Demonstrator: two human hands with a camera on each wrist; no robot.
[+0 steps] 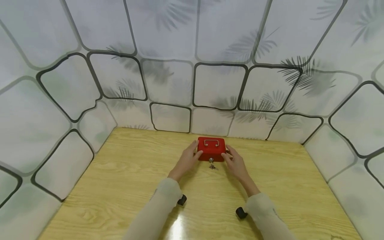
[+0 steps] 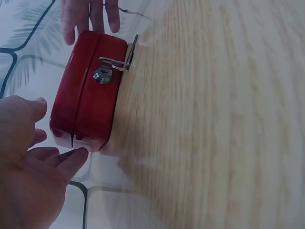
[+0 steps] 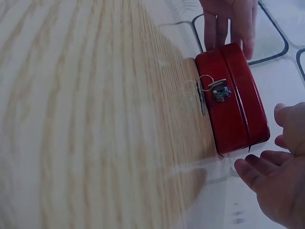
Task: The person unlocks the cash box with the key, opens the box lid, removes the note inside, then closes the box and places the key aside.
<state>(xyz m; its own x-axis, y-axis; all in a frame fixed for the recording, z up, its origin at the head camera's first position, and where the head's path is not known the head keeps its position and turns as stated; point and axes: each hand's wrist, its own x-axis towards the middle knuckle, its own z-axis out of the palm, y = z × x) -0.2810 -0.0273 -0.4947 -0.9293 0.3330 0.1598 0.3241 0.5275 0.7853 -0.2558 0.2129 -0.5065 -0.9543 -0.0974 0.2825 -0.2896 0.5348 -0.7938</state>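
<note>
A small red cash box (image 1: 211,154) lies shut on the wooden table, a wire handle (image 1: 211,141) on its lid. A round lock (image 2: 102,75) sits in its front face. From the lock a ring of keys (image 3: 204,95) hangs down. My left hand (image 1: 186,160) is at the box's left side, its fingertips at or very near that end. On the opposite side is my right hand (image 1: 236,163), fingers loosely extended beside the box. In the wrist views neither hand is curled round it; exact contact is hard to tell.
The light wooden table (image 1: 135,173) ends at a wall covering (image 1: 168,80) with stone-like outlines and leaf shapes. Similar covering flanks the table left and right. A black wrist device (image 1: 182,200) shows at the left sleeve, another (image 1: 241,213) at the right.
</note>
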